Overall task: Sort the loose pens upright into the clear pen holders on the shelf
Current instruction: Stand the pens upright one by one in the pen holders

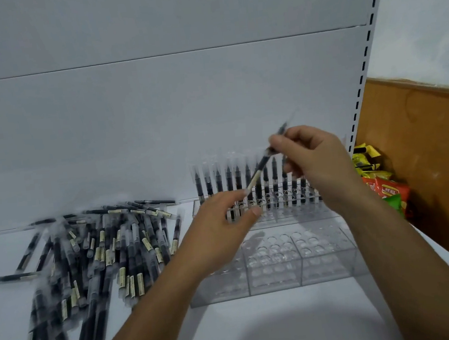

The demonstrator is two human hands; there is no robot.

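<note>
Nearest you on the shelf (262,332), loose pens (89,261) lie piled left: dozens, too blurred to count. The pen holders (277,264) have empty front sockets. Your left hand (218,226), fingers (241,194) apart, steadies one pen (258,171) at its lower end. Your right hand (316,160) pinches its top, tilted to aim, I'd say. Behind, roughly twelve upright pens (229,180) fill the back row.

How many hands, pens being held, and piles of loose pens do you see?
Hands: 2 (left hand, right hand)
Pens held: 1 (pen)
Piles: 1 (pile of loose pens)
Total: 4
</note>
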